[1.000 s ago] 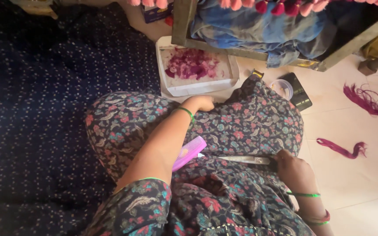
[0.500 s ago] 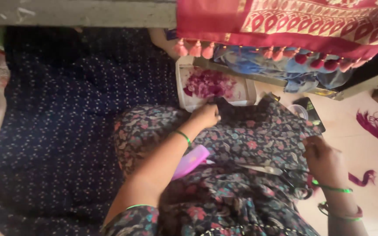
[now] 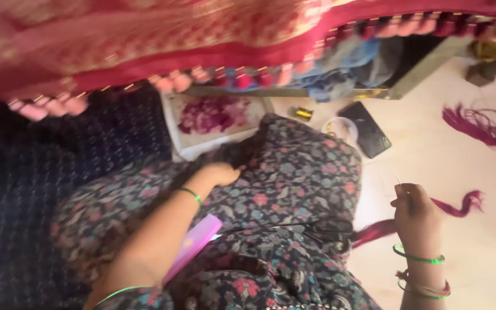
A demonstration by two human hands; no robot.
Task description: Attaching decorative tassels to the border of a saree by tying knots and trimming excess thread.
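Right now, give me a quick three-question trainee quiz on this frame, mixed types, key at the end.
1. True or false: the right hand pinches a needle.
2. The left hand rests nearest which: A) white tray of magenta thread, B) black phone, C) scissors?
3. What colour are the bangles on the right wrist?

Key: 1 true. 2 A. 3 green.
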